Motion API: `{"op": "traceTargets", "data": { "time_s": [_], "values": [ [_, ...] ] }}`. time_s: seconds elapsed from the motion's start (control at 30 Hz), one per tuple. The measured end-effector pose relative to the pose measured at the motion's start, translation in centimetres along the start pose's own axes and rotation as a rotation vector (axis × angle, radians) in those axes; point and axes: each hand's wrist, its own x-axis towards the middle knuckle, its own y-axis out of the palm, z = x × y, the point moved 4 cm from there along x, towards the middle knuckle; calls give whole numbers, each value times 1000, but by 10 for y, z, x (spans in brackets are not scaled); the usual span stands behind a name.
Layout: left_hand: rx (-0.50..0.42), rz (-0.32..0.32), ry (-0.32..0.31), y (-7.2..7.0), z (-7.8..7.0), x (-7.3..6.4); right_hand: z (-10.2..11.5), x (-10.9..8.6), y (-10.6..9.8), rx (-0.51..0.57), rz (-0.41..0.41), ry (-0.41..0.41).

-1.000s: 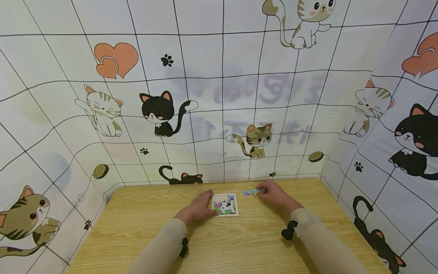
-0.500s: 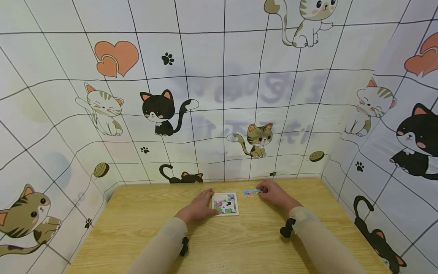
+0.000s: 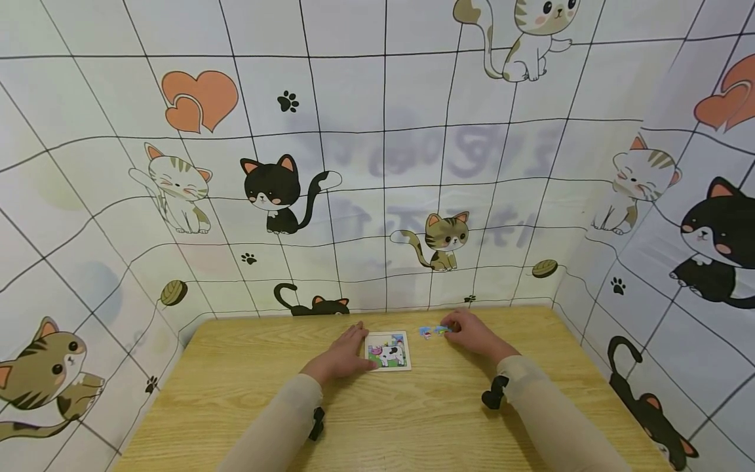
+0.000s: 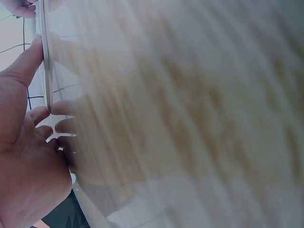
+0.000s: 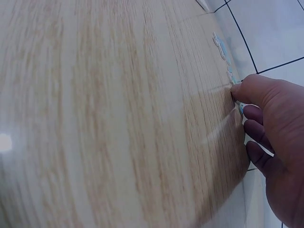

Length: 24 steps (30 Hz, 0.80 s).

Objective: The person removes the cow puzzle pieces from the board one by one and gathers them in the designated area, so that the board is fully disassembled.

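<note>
Near the table's far edge lies a small jigsaw puzzle (image 3: 388,352) in a pale square frame, its picture showing a black-and-white cow. My left hand (image 3: 339,357) rests at its left side, fingers fairly straight along the far left corner and thumb on the near left corner. To the right of the frame, a blue jigsaw piece (image 3: 426,333) lies flat on the table. My right hand (image 3: 472,335) pinches another blue-and-green jigsaw piece (image 3: 440,331) at table level. In the right wrist view, the thumb and fingers (image 5: 256,137) partly hide that piece.
The wooden table (image 3: 401,419) ends just beyond the puzzle and the pieces. A white grid-patterned cloth (image 3: 354,164) with cartoon cats hangs behind it and along both sides. A dark device is strapped at each wrist.
Hardly anything differs: both hands stay in place at the puzzle frame and the jigsaw piece. The head view shifts very slightly.
</note>
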Motion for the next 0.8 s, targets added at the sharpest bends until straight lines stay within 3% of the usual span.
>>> {"op": "traceTargets", "data": {
  "time_s": [0.2, 0.4, 0.57, 0.8],
  "values": [
    [32, 24, -27, -1, -2, 1, -1, 0, 0, -1, 1, -8],
    [136, 32, -22, -4, -4, -1, 1, -1, 1, -11, -13, -24],
    [213, 23, -61, -10, -9, -7, 3, -3, 1, -11, -29, -17],
    [223, 25, -102, -11, -10, -11, 16, -4, 1, -28, -58, -35]
  ]
}}
